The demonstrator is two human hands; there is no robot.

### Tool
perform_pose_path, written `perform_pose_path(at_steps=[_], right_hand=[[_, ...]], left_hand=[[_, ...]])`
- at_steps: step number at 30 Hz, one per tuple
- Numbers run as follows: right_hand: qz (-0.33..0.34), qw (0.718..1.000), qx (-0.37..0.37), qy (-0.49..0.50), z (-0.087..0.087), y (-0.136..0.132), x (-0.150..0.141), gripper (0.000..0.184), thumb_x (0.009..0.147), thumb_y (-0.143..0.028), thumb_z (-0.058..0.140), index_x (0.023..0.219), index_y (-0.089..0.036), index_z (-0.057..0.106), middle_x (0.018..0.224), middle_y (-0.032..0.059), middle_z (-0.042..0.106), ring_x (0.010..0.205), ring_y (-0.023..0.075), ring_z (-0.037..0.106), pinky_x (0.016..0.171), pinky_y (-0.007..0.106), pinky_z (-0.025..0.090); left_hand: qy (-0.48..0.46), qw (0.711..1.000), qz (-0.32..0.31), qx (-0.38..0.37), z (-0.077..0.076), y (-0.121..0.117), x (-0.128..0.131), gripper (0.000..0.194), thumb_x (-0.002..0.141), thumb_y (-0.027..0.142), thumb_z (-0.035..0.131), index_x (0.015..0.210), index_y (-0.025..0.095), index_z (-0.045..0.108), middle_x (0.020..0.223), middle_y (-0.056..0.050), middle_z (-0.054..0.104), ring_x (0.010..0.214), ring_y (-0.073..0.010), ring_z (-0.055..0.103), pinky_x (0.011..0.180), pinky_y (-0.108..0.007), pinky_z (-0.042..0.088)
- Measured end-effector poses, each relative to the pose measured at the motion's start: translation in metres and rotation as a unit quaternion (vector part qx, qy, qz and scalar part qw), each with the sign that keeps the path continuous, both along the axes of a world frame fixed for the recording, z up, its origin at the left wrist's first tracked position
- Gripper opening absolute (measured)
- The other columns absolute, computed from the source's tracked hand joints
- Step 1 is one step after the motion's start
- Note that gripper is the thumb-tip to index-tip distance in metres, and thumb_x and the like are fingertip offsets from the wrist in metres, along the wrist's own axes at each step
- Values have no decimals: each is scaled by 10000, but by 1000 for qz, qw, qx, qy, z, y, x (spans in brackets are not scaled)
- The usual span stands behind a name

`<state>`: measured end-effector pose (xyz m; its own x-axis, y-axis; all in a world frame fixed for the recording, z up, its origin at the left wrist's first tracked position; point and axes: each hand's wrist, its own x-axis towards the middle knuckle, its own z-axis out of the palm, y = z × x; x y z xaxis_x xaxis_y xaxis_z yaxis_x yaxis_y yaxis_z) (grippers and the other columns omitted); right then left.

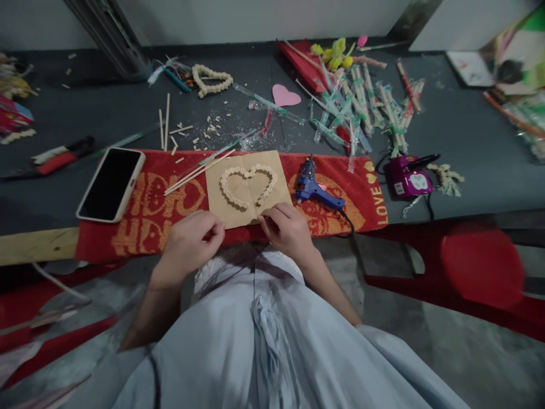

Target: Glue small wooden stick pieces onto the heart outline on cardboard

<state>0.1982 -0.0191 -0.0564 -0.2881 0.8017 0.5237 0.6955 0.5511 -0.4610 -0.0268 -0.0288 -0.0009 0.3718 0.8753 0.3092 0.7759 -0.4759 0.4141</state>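
Note:
A heart outline (224,184) made of small pale pieces lies on a square of brown card (272,162), with a gap near its bottom point. My left hand (193,241) is closed in a pinch at the card's lower left corner; what lies between its fingertips is hidden. Curled at the card's lower edge, near the heart's gap, is my right hand (287,230), its thumb and fingers together. Anything it holds is too small to make out. Right of the card rests a blue glue gun (317,190). Thin wooden sticks (196,173) lie left of it.
A red towel (374,210) lies under the card, with a phone (111,184) on its left end. Behind are cut stick pieces (181,129), another pale heart (213,81), a pink paper heart (286,95) and wrapped chopsticks (392,116). A purple device (409,177) stands at right.

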Motion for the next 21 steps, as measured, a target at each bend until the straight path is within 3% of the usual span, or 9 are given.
perform_pose_path(at_steps=[5, 11, 17, 21], right_hand=[[3, 999, 41, 3, 6, 3, 0, 173, 964, -212, 540, 822, -194, 639, 711, 50, 641, 683, 176, 566, 638, 284, 468], [-10, 998, 60, -1, 10, 6, 3, 160, 954, -197, 557, 812, -194, 632, 692, 41, 642, 663, 168, 557, 627, 276, 458], [-69, 996, 47, -5, 15, 11, 31, 126, 942, -210, 580, 826, -211, 629, 716, 34, 648, 682, 177, 565, 643, 295, 466], [-101, 993, 52, -16, 20, 13, 45, 111, 926, -202, 596, 820, -208, 631, 719, 33, 653, 689, 182, 580, 662, 302, 483]], left_hand=[[3, 1000, 16, -8, -1, 4, -2, 194, 888, 199, 515, 697, 222, 499, 642, 20, 573, 602, -126, 541, 580, -252, 426], [-18, 997, 39, -67, -5, 8, -5, 74, 851, 205, 545, 805, 221, 600, 717, 12, 647, 613, -126, 576, 594, -243, 462], [-27, 996, 27, -77, -7, 14, -10, 182, 897, 261, 584, 721, 216, 595, 708, 2, 666, 642, -133, 606, 612, -247, 465], [11, 999, 15, -49, -3, 34, -12, 225, 909, 300, 584, 704, 210, 599, 689, -7, 663, 644, -143, 605, 625, -252, 454]])
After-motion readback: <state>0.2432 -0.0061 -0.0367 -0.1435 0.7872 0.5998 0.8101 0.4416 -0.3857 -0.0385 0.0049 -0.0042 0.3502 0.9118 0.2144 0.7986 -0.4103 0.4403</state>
